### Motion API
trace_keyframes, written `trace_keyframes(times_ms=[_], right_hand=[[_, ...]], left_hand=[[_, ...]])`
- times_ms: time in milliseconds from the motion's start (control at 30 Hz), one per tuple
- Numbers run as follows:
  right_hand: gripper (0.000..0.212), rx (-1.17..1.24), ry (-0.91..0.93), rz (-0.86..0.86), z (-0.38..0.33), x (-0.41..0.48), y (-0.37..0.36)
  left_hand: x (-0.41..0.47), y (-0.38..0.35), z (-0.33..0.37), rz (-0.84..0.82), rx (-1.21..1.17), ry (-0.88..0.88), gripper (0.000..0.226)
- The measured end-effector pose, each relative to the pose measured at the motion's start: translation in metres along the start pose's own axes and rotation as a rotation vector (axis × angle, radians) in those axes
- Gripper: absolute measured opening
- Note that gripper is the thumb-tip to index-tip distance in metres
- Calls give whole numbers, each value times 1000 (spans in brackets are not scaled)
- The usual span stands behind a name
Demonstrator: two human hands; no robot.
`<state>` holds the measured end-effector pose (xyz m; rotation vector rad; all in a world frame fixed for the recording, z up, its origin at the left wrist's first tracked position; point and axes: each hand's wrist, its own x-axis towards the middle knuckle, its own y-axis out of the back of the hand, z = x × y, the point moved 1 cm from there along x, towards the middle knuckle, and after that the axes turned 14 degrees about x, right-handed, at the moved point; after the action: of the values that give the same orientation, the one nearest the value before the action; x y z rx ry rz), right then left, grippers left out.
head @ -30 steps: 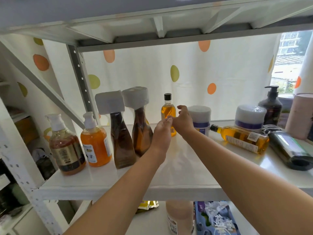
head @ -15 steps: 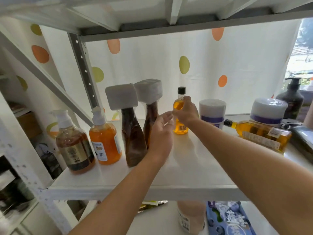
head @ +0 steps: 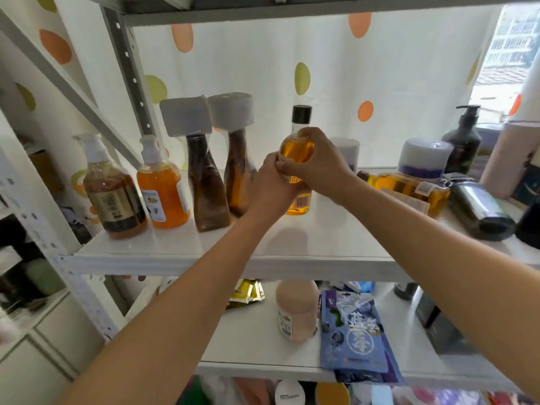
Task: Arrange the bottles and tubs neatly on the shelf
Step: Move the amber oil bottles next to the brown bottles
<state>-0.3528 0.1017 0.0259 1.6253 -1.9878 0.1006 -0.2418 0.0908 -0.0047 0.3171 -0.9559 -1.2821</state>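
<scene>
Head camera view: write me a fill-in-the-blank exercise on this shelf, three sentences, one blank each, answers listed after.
1. The small amber bottle gripped by both hands has a ____ cap.
2. The large yellow bottle with a paper label is not upright; it is lying on its ____.
3. The left hand and the right hand both hold the ____ bottle above the white shelf.

Answers: black; side; amber

Bright daylight floods through the dotted curtain (head: 321, 68) behind my shelf (head: 204, 252) — the amber bottle (head: 296, 147) glows backlit, my arms cast soft shadows — while wide-angle bending warps the edges and the window (head: 508, 45) at right blows out
</scene>
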Motion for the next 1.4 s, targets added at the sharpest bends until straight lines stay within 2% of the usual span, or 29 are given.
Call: trace_keyframes(times_ms=[133, 500, 567, 800, 1000, 1067, 1133, 1200, 1300, 1400], right_hand=[[76, 132, -63, -54, 10, -14, -1], [70, 203, -114, -127, 27, -13, -31], [66, 207, -126, -132, 32, -13, -37], [76, 220, -128, -110, 37, -16, -43], [76, 236, -166, -182, 38, -19, -36], [75, 238, -185, -211, 43, -19, -22], [68, 158, -139, -170, 46, -17, 5], [57, -28, -64, -62, 52, -10, 42], [55, -422, -39, 59, 69, 5, 98], [47, -745, -179, 50, 91, 13, 133]], left_hand=[[-3, -2, -8, 60, -159, 53, 70], [-3, -7, -39, 61, -194, 79, 58], [-3, -9, -46, 61, -192, 79, 59], [0, -15, -53, 44, -171, 86, 65], [-16, -8, -44, 26, -219, 108, 74], [-34, 0, -42, 97, -239, 110, 77], [-57, 8, -35, 221, -257, 102, 68], [-72, 9, -19, 283, -298, 72, 55], [-77, 2, 12, 184, -354, -24, 42], [-71, -13, 36, 85, -342, -119, 38]])
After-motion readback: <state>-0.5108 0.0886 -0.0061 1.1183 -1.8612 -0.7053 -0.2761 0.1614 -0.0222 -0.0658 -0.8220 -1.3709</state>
